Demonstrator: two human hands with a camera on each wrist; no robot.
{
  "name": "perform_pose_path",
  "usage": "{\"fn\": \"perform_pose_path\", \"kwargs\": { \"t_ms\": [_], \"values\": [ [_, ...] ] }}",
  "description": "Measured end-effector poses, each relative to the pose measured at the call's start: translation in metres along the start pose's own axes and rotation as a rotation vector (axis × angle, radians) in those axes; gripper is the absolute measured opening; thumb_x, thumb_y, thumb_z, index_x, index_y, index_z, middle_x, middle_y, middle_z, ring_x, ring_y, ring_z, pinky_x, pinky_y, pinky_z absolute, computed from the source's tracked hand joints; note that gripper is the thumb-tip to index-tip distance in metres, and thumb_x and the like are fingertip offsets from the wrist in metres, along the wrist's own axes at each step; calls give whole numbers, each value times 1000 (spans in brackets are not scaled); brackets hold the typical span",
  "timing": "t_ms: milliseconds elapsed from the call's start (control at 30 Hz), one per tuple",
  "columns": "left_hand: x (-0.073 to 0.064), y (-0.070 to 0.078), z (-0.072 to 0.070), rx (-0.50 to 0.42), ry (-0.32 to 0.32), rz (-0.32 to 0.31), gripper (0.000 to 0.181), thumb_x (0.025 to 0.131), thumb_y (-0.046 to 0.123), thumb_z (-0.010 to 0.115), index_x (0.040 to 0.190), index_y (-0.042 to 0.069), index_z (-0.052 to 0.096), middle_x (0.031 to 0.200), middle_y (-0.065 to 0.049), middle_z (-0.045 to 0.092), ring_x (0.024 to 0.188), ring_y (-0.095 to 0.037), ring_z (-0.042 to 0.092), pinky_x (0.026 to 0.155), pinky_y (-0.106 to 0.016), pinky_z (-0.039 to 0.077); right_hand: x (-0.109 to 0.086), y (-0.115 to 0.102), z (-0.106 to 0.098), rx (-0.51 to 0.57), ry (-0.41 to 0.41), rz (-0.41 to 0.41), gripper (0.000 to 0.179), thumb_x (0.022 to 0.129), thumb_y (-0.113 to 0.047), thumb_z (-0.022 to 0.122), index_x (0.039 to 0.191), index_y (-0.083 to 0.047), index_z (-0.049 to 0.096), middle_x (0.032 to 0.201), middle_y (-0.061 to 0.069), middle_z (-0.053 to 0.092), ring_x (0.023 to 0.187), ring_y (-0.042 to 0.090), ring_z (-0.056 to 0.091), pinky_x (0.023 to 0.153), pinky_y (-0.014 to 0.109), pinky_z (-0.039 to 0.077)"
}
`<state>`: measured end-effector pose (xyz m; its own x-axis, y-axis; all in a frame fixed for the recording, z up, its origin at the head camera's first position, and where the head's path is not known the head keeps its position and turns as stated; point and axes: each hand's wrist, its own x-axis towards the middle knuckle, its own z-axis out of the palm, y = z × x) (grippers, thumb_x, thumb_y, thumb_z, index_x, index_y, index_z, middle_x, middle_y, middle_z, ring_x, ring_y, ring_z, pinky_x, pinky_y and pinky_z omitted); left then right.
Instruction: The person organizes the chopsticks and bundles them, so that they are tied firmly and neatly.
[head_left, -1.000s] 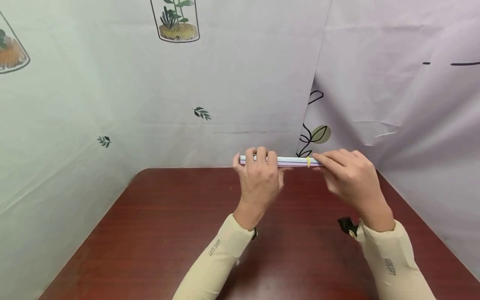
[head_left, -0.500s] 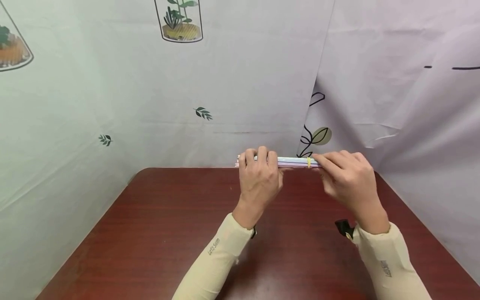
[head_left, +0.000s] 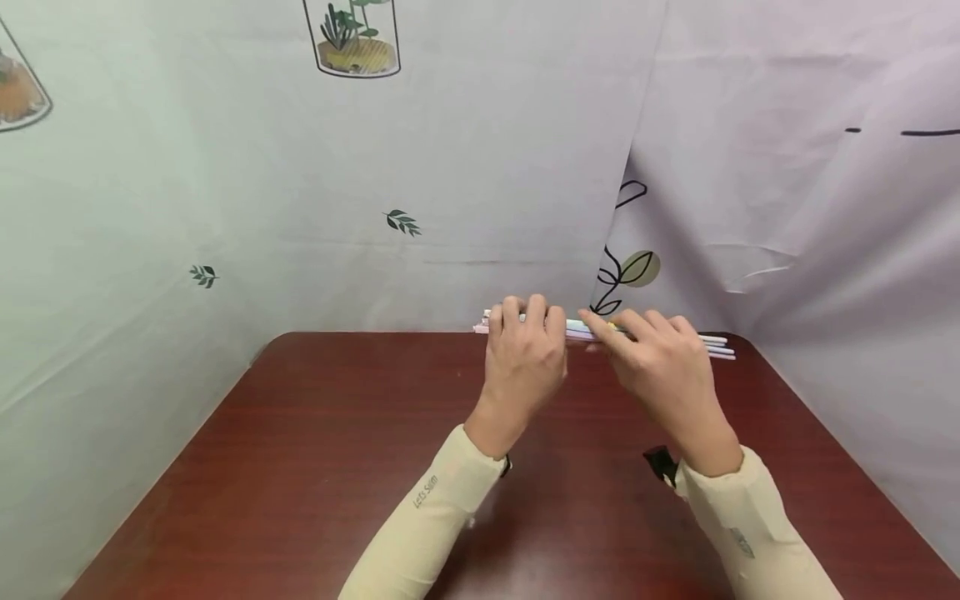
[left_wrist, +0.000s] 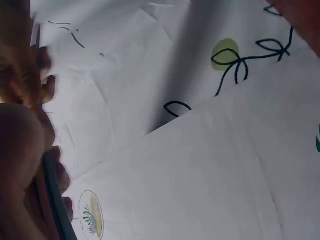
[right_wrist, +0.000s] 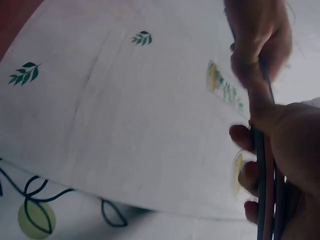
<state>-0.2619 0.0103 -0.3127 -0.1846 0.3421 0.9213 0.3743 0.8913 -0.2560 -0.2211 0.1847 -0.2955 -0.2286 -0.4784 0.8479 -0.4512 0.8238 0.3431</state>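
Observation:
A bundle of thin pastel sticks (head_left: pixel 579 330), pale blue, pink and lilac, is held level above the far part of the table. My left hand (head_left: pixel 522 354) grips it towards its left end, with the fingers curled over the top. Right of that, my right hand (head_left: pixel 663 367) holds the bundle, its thumb side close to the left hand. A small bit of yellow band (head_left: pixel 613 326) shows beside the right fingers; the rest is covered. Several separate stick ends (head_left: pixel 722 348) stick out past the right hand. In the right wrist view the sticks (right_wrist: pixel 268 185) look dark, with fingers wrapped round them.
Below the hands lies a dark red-brown table (head_left: pixel 360 467). White cloth (head_left: pixel 480 167) printed with leaves and plant jars hangs behind it and at both sides. A black strap piece (head_left: pixel 660 465) hangs at the right wrist.
My right hand has slid left along the bundle, over the yellow band and nearer the left hand. The sticks' right ends now show beyond it. The left hand stays almost in place.

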Motion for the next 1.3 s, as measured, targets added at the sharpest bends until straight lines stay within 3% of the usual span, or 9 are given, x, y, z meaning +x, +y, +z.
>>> {"fn": "perform_pose_path", "kwargs": {
  "t_ms": [233,367,567,700,800,900,1000,1167,1300],
  "values": [
    [-1,-2,-1,-20,-50,-23,14,88,8,48,75,12,52,79,-4,51,80,-27,48,74,-37,37,-4,18,-10,141,-46,28,46,104,-39,45,112,-2,72,86,10,69,70,29,64,53,40,40],
    [-1,1,-3,-18,-43,-31,15,89,7,46,75,12,53,79,-4,51,80,-27,48,74,-38,37,-3,16,-12,112,-47,1,38,103,-32,47,110,-6,73,83,6,65,60,26,56,48,35,35],
    [1,7,-6,-19,-38,12,16,92,12,49,78,12,56,81,-3,55,78,-26,49,74,-37,38,-4,12,-10,71,-51,9,41,104,-44,45,116,-18,75,66,-1,46,45,15,32,44,26,21],
    [2,5,-6,-29,-46,-6,9,87,14,54,78,13,56,82,-3,55,79,-26,50,74,-36,39,-6,21,-16,88,-85,31,36,101,-40,52,117,-17,74,69,0,53,47,18,39,45,30,28],
    [2,2,-7,-25,-34,-8,25,94,33,58,79,13,57,81,-2,54,79,-25,50,73,-35,39,-9,30,-23,120,-78,32,37,101,-40,51,111,-13,75,72,1,56,47,19,41,44,34,32],
    [2,-1,-8,-11,-28,9,46,95,57,54,81,14,58,81,-1,54,79,-24,50,74,-35,40,-11,36,-29,145,-80,25,44,104,-44,45,108,-13,75,70,-3,54,46,13,36,42,32,32],
    [2,-1,-8,2,-17,46,52,93,64,49,85,15,60,81,0,54,79,-23,50,75,-34,41,-10,39,-33,150,-87,10,46,103,-48,45,106,-15,76,66,-8,48,48,6,29,42,26,28],
    [3,0,-5,-9,8,93,28,101,38,50,91,14,60,85,0,56,77,-22,50,72,-33,41,-6,42,-36,143,-45,-25,47,104,-46,44,103,-14,78,61,-11,39,50,-1,20,42,22,22],
    [3,1,-2,-11,48,75,11,96,17,51,90,13,59,85,-1,56,78,-22,51,72,-33,41,-4,44,-37,92,4,-41,47,102,-47,47,105,-12,78,58,-7,43,45,4,26,41,26,27]
  ]
}}
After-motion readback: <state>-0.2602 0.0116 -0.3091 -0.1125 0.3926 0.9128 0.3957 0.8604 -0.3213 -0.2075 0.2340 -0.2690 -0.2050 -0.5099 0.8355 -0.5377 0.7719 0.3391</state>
